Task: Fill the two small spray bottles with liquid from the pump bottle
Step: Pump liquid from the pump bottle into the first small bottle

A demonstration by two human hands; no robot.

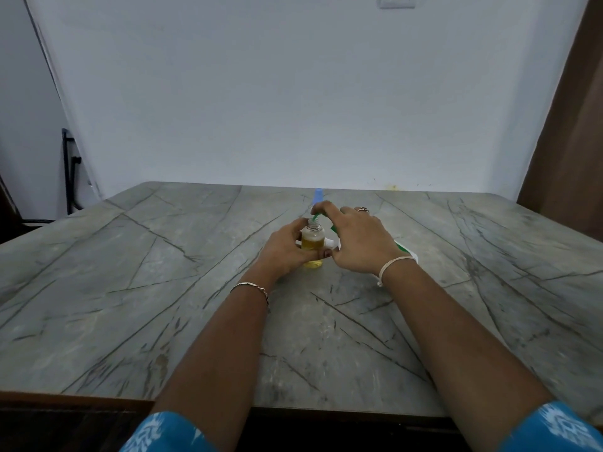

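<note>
The small spray bottle [312, 239], upright on the bench [163, 288] and part-filled with yellow liquid, is gripped by the left hand [284, 252]; directly above its open neck a green tube [315, 217] is pinched by the right hand [359, 243]; behind it a blue cap [318, 194] is seen.

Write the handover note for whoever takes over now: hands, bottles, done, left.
Left hand grips the small bottle, upright on the table, neck open, part-filled with yellow liquid.
Right hand pinches a green tube at that bottle's mouth; a green-and-white item, likely the pump bottle, lies mostly hidden under it.
Blue cap shows behind the hands, perhaps the second bottle; its fill is hidden.
Done: first fill under way. Left: finish it, cap it, check the second.
</note>
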